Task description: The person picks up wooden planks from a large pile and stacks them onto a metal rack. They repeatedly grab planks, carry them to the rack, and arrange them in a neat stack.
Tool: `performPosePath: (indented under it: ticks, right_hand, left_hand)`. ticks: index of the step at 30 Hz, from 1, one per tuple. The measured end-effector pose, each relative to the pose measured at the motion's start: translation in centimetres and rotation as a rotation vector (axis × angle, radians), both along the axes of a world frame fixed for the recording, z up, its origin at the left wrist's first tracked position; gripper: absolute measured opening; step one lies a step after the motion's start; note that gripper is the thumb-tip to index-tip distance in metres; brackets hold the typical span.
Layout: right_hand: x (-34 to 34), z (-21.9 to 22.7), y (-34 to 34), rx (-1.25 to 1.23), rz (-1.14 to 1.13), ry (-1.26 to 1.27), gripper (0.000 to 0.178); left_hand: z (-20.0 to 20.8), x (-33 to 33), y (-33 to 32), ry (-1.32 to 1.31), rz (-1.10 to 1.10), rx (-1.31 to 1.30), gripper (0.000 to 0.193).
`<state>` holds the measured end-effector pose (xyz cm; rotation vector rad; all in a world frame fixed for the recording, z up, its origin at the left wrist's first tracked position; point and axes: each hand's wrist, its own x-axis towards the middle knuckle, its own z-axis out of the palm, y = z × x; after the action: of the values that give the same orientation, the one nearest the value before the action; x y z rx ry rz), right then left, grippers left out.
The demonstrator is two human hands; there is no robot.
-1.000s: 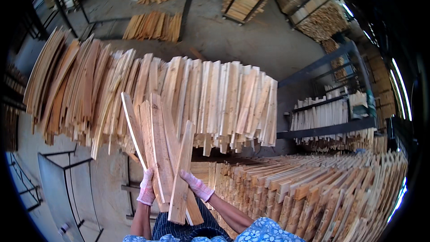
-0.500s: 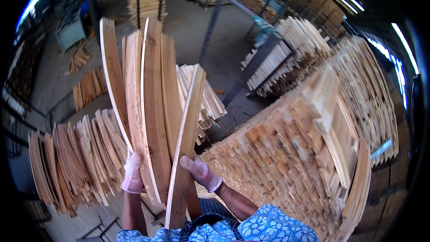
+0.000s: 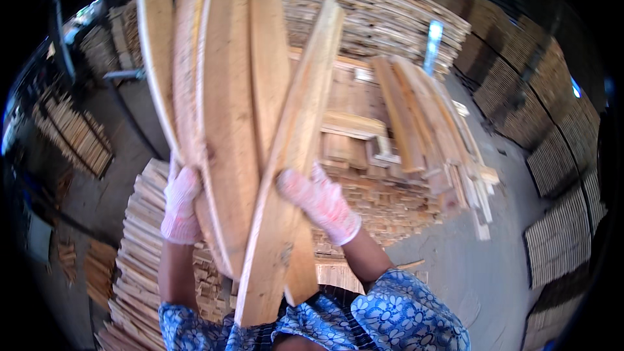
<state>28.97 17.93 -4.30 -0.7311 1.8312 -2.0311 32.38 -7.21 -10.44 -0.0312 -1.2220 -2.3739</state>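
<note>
inside pink-and-white gloves (image 3: 180,211), both hands (image 3: 322,207) half-curled around a fanned bundle of wooden boards (image 3: 227,110), near stacked planks (image 3: 390,205)

Several long tan wooden boards (image 3: 227,91) fan out from their overlapping lower ends; the rightmost board (image 3: 296,149) crosses in front, its top tilted right.
</note>
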Motion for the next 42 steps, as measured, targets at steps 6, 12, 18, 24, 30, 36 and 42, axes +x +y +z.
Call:
performPosePath:
  ticks: [6, 12, 18, 24, 30, 36, 42]
  right_hand:
    - [-2.7, 3.4, 14.5, 0.062, -0.467, 0.439, 0.054]
    - [-0.4, 10.9, 24.3, -0.310, -0.575, -0.080, 0.062]
    - [-4.5, 15.3, 34.8, -0.230, -0.567, -0.171, 0.064]
    - [-12.1, 14.8, 44.0, 0.250, -0.707, -0.313, 0.054]
    - [-19.0, 9.7, 56.6, 1.015, -0.651, -0.190, 0.050]
    - [-22.2, 6.1, 58.3, 0.929, -0.645, -0.132, 0.094]
    - [-20.8, 3.5, 57.2, 0.812, -0.872, -0.085, 0.080]
  left_hand:
    - [9.2, -10.1, 15.7, 0.066, -0.472, -0.018, 0.050]
    - [14.3, -12.9, 29.8, 0.227, -1.057, 0.000, 0.074]
    - [14.6, -19.7, 43.5, 0.153, -1.120, 0.103, 0.066]
    - [20.8, -24.9, 42.8, 0.172, -0.646, -2.022, 0.078]
    - [17.4, -30.6, 41.1, 0.148, -0.167, -1.976, 0.087]
    - [9.7, -33.6, 40.0, -0.001, -0.254, -1.891, 0.092]
    - [9.3, -33.5, 40.4, 0.002, -0.254, -1.904, 0.089]
